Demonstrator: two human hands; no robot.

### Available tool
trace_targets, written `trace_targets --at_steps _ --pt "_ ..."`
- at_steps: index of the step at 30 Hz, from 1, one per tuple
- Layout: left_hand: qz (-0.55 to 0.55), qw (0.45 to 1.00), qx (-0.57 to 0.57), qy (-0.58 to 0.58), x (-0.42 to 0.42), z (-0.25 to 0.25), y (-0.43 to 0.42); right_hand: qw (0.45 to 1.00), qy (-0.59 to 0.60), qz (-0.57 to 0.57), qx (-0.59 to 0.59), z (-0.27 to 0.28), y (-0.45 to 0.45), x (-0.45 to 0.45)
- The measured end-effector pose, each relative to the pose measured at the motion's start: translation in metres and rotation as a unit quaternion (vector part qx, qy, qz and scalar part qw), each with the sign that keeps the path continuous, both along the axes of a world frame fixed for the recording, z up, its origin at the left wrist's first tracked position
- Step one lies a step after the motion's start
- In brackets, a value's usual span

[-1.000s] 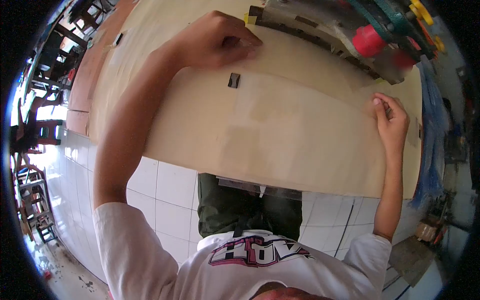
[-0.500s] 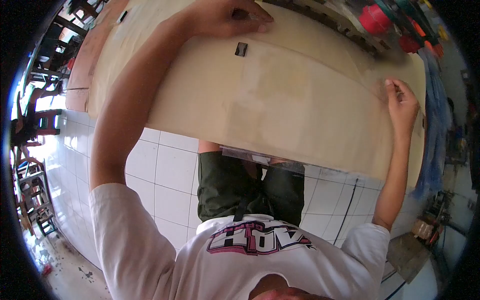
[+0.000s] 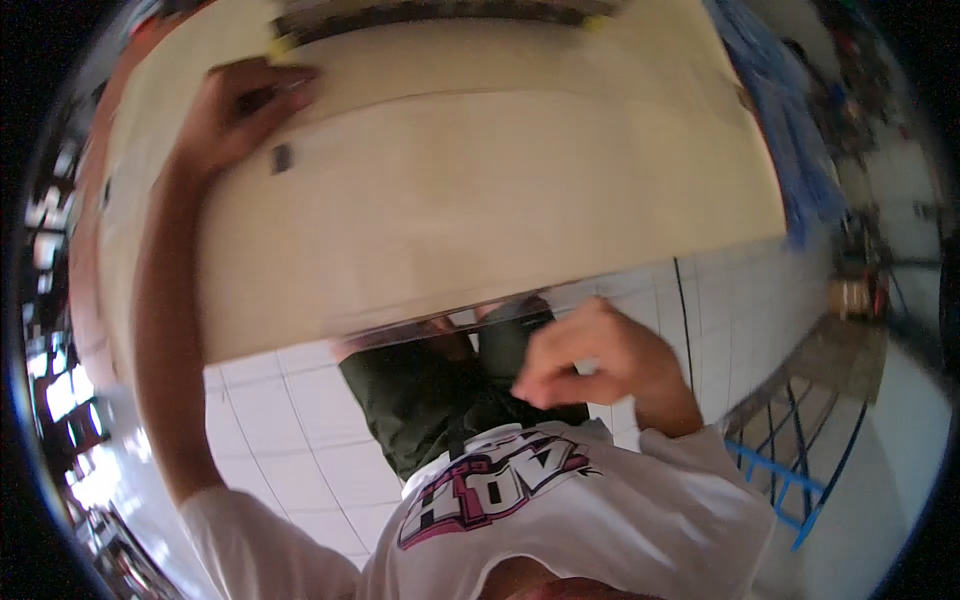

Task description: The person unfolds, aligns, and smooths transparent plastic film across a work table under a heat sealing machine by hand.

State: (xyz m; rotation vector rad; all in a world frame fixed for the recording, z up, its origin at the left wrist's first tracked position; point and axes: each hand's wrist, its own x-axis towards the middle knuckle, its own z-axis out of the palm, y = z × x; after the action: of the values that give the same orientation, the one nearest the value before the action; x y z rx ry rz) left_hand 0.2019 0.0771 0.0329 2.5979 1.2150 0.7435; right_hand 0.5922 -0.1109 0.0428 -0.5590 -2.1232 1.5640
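My left hand (image 3: 245, 115) is over the upper left of a pale table top (image 3: 450, 180), its thumb and fingers pinched together. Whatever lies between those fingertips is too blurred to tell. Just below them sits a small dark rectangular piece (image 3: 282, 158). A thin edge line, perhaps of a clear sheet, runs across the table to the right of that hand. My right hand (image 3: 600, 355) is off the table, in front of my body and above the dark shorts (image 3: 400, 390), with its fingers curled to the thumb. I cannot make out anything in it.
A dark bar with yellow ends (image 3: 440, 15) lies along the far side of the table. Blue sheeting (image 3: 780, 120) hangs at the right edge. A blue metal frame (image 3: 780, 480) stands on the floor at the lower right, near a cardboard-coloured box (image 3: 850, 298).
My right hand has left the table's right side and come in toward my body. The view has turned right, so the table and my left hand appear further left. My left hand stays pinched.
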Motion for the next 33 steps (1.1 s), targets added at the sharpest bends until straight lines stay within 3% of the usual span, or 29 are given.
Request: trace_targets --at_steps 1,3,5,6,8,10,12,13,17,22,26,30,33 --pt "-0.021 0.998 0.033 -0.052 0.003 -0.004 -0.004 0.997 -0.024 -0.076 0.024 -0.015 -0.008 -0.002" --pt "0.014 1.0 0.001 -0.013 0.0 -0.001 -0.005 0.984 -0.049 -0.162 0.052 -0.028 -0.024 -0.009" --pt "0.031 0.999 -0.034 -0.017 0.009 0.007 -0.008 0.899 -0.105 -0.333 0.266 -0.026 -0.033 -0.015" --pt "0.063 0.995 -0.069 -0.018 0.01 0.012 -0.011 0.896 -0.102 -0.34 0.268 -0.022 -0.039 -0.015" --pt "0.032 0.998 -0.042 -0.039 0.01 0.009 -0.009 0.829 -0.043 -0.346 0.437 -0.008 -0.046 -0.016" --pt "0.024 0.997 -0.049 -0.063 0.012 0.009 -0.009 0.804 -0.069 -0.343 0.481 -0.007 -0.046 -0.019" --pt "0.022 0.997 -0.049 -0.059 0.012 0.008 -0.006 0.695 -0.148 -0.384 0.59 -0.002 -0.029 -0.026" --pt "0.023 0.997 -0.052 -0.056 0.01 0.008 -0.007 0.676 -0.197 -0.36 0.612 -0.011 -0.023 -0.024" --pt "0.022 0.995 -0.042 -0.084 0.012 0.006 -0.008 0.716 -0.262 -0.224 0.607 0.012 0.0 -0.023" --pt "0.005 0.998 0.014 -0.063 0.01 0.006 -0.005 0.706 -0.267 -0.167 0.634 0.02 0.006 -0.025" --pt "0.015 0.998 -0.009 -0.063 0.013 0.016 -0.013 0.741 -0.242 -0.171 0.603 0.023 0.009 -0.026" --pt "-0.006 0.998 0.004 -0.069 0.015 0.02 -0.015 0.72 -0.212 -0.221 0.623 0.021 0.004 -0.021" --pt "0.015 0.998 -0.011 -0.054 0.013 0.018 -0.013 0.659 -0.2 -0.38 0.618 0.015 -0.001 -0.013"
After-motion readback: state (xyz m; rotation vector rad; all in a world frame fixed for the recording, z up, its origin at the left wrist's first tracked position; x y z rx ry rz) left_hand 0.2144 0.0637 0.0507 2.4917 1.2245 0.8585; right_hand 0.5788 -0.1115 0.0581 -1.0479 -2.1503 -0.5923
